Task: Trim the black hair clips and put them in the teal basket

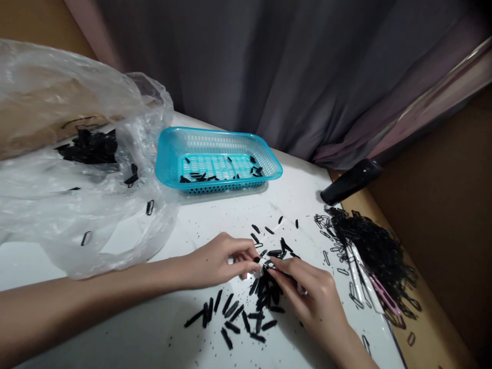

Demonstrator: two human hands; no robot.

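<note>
The left hand [221, 259] and the right hand [319, 294] are facing each other low over the counter [146, 328], just above a loose heap of black pieces [265, 294]. The left fingers are gripping a dark bit [257, 260] between thumb and forefinger. The right fingers are bending in close to them, their tips nearly meeting, but whether they are gripping anything is impossible to tell. The step in hand seems to be close fingertip work on single small parts, and it is probably calling for a light, steady pinch and a clear line of sight, since such small parts could be slipping back among the others. More black pieces are lying scattered around the heap, and some are resting inside the blue basket [215, 185] beyond the hands. To the left, a clear bag [77, 215] is spreading over part of the counter, with a black bundle [96, 147] showing at it. To the right, thin black loops [365, 238] are lying tangled near a pink handle [384, 296], and a black cylinder [349, 182] is resting beyond them.
</note>
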